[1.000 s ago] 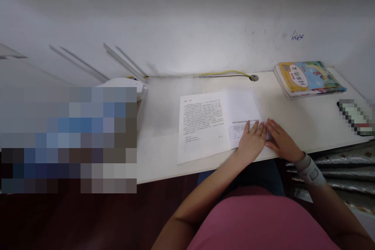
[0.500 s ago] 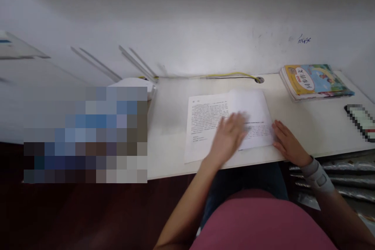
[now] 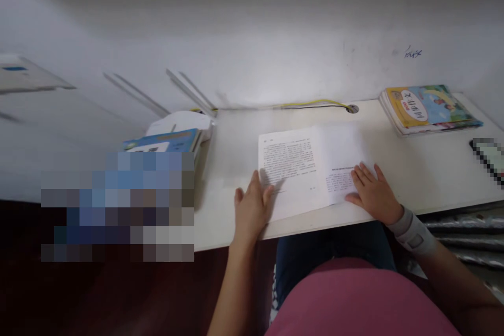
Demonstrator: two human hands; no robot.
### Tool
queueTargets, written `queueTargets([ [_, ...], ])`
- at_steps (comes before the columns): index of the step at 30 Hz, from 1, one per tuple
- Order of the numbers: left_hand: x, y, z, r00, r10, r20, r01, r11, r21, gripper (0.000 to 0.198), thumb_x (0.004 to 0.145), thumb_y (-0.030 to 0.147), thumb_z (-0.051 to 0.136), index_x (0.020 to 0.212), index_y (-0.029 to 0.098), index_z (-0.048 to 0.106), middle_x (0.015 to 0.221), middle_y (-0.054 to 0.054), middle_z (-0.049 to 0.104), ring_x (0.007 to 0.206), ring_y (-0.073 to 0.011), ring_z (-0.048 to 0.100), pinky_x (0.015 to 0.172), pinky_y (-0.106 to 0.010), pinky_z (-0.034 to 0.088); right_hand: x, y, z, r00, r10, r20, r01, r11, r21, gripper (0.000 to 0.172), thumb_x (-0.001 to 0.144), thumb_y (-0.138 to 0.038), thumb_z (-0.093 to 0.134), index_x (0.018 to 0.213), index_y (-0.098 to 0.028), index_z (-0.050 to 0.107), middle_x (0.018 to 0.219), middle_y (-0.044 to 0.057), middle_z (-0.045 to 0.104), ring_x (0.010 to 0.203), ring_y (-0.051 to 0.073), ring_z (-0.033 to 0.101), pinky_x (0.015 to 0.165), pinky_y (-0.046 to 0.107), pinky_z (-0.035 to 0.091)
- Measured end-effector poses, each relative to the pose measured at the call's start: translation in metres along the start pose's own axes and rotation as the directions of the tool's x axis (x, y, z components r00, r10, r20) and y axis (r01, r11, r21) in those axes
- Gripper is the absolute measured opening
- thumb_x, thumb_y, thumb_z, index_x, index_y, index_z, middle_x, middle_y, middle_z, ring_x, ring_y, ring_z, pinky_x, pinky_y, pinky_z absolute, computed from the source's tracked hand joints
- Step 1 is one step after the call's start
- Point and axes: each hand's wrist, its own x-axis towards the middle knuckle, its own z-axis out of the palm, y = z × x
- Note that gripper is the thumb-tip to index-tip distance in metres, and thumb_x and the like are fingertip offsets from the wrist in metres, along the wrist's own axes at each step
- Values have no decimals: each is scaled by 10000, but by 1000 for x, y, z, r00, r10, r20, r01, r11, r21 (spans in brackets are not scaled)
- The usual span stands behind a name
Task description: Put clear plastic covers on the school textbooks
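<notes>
Two white printed sheets lie side by side on the white desk (image 3: 409,173): a left sheet (image 3: 291,168) full of text and a right sheet (image 3: 340,155) with text on its lower part. My left hand (image 3: 252,210) rests flat at the lower left corner of the left sheet, fingers stretched out. My right hand (image 3: 372,194) lies flat on the lower part of the right sheet, fingers spread. A grey band wraps my right wrist.
A stack of colourful books (image 3: 427,107) sits at the desk's far right corner. A yellow cable (image 3: 311,103) runs along the wall into a desk hole (image 3: 352,109). More books (image 3: 165,142) lie to the left of the desk. A blurred object (image 3: 490,157) lies at the right edge.
My left hand has swept leftward across the sheets from beside my right hand to the left sheet's corner. My right hand stayed on the right sheet. The view shifted slightly left.
</notes>
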Motion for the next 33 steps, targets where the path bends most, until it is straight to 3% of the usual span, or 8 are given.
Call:
queueTargets([
  [4, 1, -2, 0, 1000, -26, 13, 26, 1000, -5, 578, 945, 385, 196, 1408, 47, 271, 1373, -239, 455, 1244, -306, 478, 1067, -542, 207, -3, -6, -5, 997, 75, 8, -75, 997, -20, 626, 891, -515, 439, 1235, -2, 541, 1276, 271, 535, 1259, 345, 445, 1067, 564, 246],
  [10, 0, -1, -2, 999, -51, 14, 51, 999, -5, 562, 947, 373, 192, 1411, 73, 294, 1376, -218, 462, 1244, -293, 479, 1079, -549, 172, -1, -4, -6, 997, 82, -8, -82, 993, -84, 655, 888, -541, 418, 1202, 14, 566, 1218, 283, 573, 1232, 364, 469, 1046, 567, 277],
  [21, 0, 2, -2, 1000, 12, -4, -12, 1000, 26, 533, 954, 361, 174, 1370, 101, 382, 1389, -206, 451, 1325, -271, 382, 1062, -561, 198, -4, 2, -7, 991, 135, 7, -134, 987, -84, 662, 903, -510, 403, 1208, 61, 541, 1239, 319, 539, 1251, 386, 438, 1058, 582, 237],
  [26, 0, 4, -3, 999, 39, 33, -42, 997, 67, 540, 950, 364, 178, 1333, 92, 442, 1401, -210, 430, 1335, -293, 361, 1037, -608, 207, 13, -2, -12, 999, 28, 24, -28, 999, 17, 692, 896, -564, 361, 1344, -41, 434, 1436, 250, 357, 1345, 337, 314, 1073, 539, 248],
  [29, 0, 6, -4, 999, 34, 32, -38, 994, 105, 550, 948, 373, 182, 1333, 80, 445, 1414, -216, 408, 1320, -305, 381, 1029, -610, 221, 30, -11, -9, 996, -60, 67, 55, 995, 81, 752, 853, -632, 384, 1399, -114, 379, 1458, 235, 326, 1356, 348, 288, 1060, 495, 288],
  [33, -1, 7, -4, 998, 48, 38, -52, 990, 131, 547, 949, 370, 176, 1338, 92, 442, 1416, -205, 412, 1318, -296, 386, 1031, -596, 234, 41, -19, 3, 992, -36, 121, 24, 995, 97, 765, 826, -660, 407, 1410, -168, 371, 1463, 243, 308, 1339, 400, 290, 1040, 543, 278],
])
